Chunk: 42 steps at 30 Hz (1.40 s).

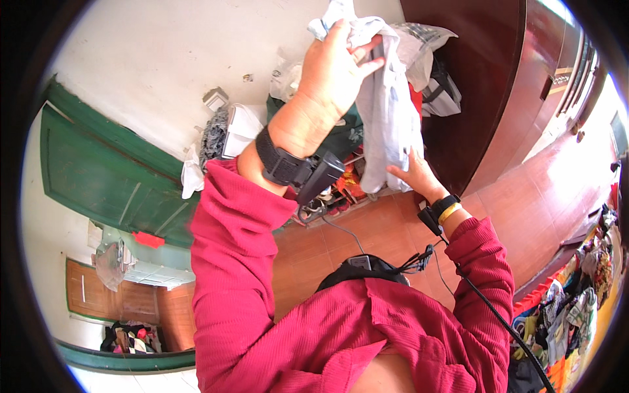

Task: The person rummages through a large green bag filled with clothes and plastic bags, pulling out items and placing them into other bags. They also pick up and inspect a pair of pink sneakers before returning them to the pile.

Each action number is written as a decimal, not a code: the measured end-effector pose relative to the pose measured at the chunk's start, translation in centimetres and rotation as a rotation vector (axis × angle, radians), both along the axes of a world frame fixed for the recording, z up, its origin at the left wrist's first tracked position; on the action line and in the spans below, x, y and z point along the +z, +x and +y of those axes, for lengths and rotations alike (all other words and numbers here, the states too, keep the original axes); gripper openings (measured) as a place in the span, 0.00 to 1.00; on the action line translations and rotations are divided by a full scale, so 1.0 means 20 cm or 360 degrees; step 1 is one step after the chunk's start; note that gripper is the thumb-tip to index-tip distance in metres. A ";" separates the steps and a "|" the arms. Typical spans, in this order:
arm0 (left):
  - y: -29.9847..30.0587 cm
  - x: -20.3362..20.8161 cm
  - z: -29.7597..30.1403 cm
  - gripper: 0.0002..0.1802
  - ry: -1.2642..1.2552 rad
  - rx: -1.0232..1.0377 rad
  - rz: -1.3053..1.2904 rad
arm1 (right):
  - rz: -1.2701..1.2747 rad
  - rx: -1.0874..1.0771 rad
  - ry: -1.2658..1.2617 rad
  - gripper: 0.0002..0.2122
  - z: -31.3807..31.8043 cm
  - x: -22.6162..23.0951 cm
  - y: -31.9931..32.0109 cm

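A pale blue-white garment (pixel 386 111) hangs in long folds in front of me, its top bunched near the upper edge. Raised high, my left hand (pixel 334 75) grips it near the top, two fingers stretched out along the cloth. Lower down, my right hand (pixel 421 178) holds the garment's right side near its bottom end, with the thumb across the front; its other fingers are partly hidden. What kind of garment it is I cannot make out.
Behind the cloth are bags, a grey-white box (pixel 442 95) and shoes on a low rack (pixel 337 200). A dark red wooden cabinet (pixel 458 85) stands right. A green door (pixel 118 170) is at left. Piled clothes (pixel 563 321) lie lower right. A black cable (pixel 504 321) runs past my right arm.
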State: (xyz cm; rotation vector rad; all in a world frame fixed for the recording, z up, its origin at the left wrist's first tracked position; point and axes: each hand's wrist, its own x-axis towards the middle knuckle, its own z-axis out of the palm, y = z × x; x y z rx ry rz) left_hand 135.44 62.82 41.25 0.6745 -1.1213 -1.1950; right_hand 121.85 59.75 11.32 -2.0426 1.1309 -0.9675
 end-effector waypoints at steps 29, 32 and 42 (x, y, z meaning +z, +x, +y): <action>0.37 -0.08 -0.09 0.19 -0.0024 0.0177 -0.0503 | 0.0365 -0.0906 -0.0691 0.09 -0.23 0.60 -1.30; 0.31 -0.08 -0.03 0.18 -0.0109 0.0202 -0.0421 | -0.0455 -0.0966 0.0306 0.11 -0.18 0.63 -1.31; 0.15 0.13 0.37 0.18 -0.0868 0.0175 -0.0348 | -0.1221 -0.0661 -0.0414 0.16 0.05 0.74 -0.97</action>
